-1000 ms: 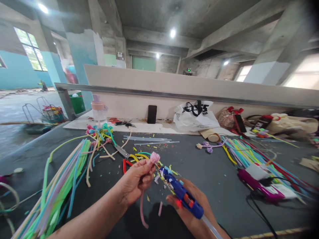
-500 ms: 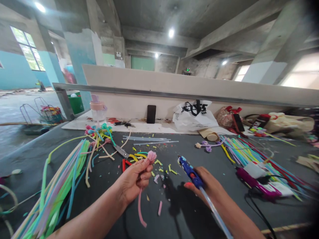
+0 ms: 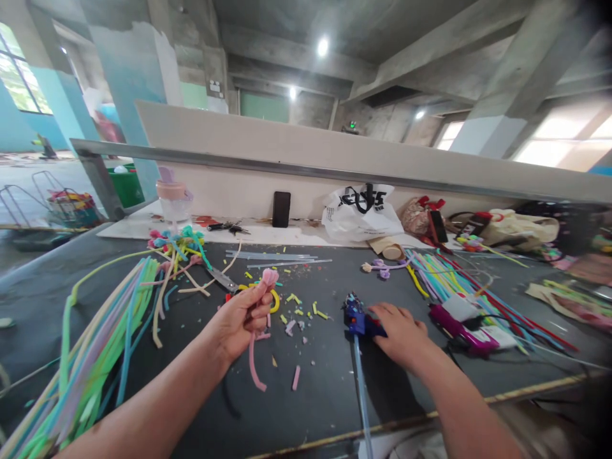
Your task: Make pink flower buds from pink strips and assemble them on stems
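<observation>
My left hand (image 3: 246, 315) is closed around a pink pipe-cleaner flower (image 3: 270, 278), its curled head above the fingers. The flower's pink stem (image 3: 255, 363) hangs below the fist. A blue glue gun (image 3: 356, 319) rests on the dark table, a long clear glue stick (image 3: 362, 389) running from its back toward the front edge. Beside its handle is my right hand (image 3: 399, 328), fingers stretched out and loose. Contact with the handle is hard to make out. Scissors (image 3: 224, 280) with yellow-and-red handles lie partly behind my left hand.
Pipe-cleaner bundles lie at left (image 3: 109, 338) and right (image 3: 444, 277). A purple-and-white power strip (image 3: 471, 331) sits at right. Yellow scraps (image 3: 319, 311) dot the middle. Behind are clear glue sticks (image 3: 277, 257), a phone (image 3: 282, 209), a cup (image 3: 173, 199) and a white bag (image 3: 361, 213).
My right hand has set the glue gun down on the table and loosened its fingers from it. My left hand still holds the pink flower. The view has shifted slightly right.
</observation>
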Motion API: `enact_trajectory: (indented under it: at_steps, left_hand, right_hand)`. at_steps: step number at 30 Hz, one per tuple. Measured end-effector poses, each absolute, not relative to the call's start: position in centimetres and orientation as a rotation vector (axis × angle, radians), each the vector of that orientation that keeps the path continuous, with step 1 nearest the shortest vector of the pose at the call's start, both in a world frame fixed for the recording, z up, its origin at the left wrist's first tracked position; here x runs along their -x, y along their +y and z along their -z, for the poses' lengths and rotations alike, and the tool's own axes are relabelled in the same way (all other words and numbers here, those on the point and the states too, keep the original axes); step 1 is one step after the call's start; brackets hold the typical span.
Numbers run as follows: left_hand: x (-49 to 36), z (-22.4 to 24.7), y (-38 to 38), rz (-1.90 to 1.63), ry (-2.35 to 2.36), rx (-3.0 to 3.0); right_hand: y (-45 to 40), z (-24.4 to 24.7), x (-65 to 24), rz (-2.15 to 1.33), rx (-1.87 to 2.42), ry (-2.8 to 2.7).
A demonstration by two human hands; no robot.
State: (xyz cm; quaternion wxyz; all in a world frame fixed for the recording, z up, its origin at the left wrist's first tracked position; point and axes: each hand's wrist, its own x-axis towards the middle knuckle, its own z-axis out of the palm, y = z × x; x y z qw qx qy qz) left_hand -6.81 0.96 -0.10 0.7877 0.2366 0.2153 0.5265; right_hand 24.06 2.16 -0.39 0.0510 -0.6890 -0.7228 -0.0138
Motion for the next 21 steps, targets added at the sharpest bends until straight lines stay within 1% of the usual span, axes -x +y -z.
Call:
enact_trajectory:
  at_steps: [1, 3, 6, 8, 11, 16, 21]
  left_hand:
    - [6.9, 0.0, 1.0, -1.138, 0.46, -0.512]
    - [7.0, -0.2, 0.9, -1.134, 0.447, -0.521]
    - [7.0, -0.2, 0.8, -1.106, 0.429, -0.533]
    - [6.8, 0.0, 0.7, -1.066, 0.418, -0.535]
    - [6.6, 0.1, 0.6, -1.015, 0.412, -0.526]
    - [6.1, 0.1, 0.2, -0.966, 0.438, -0.505]
    - [5.5, -0.1, -0.4, -0.886, 0.517, -0.492]
  right_hand:
    - [1.8, 0.1, -23.4, 0.098, 2.064, -2.185]
    - [0.9, -0.3, -21.4, 0.209, 1.828, -2.181]
    - [-1.1, -0.1, -17.4, -0.059, 1.371, -2.436]
    - [-2.2, 0.4, -15.0, -0.249, 1.172, -2.589]
    - [-3.1, 1.3, -13.0, -0.319, 1.141, -2.691]
    - [-2.9, 2.1, -13.0, -0.26, 1.147, -2.733]
    - [-2.7, 1.1, -13.9, -0.252, 1.161, -2.436]
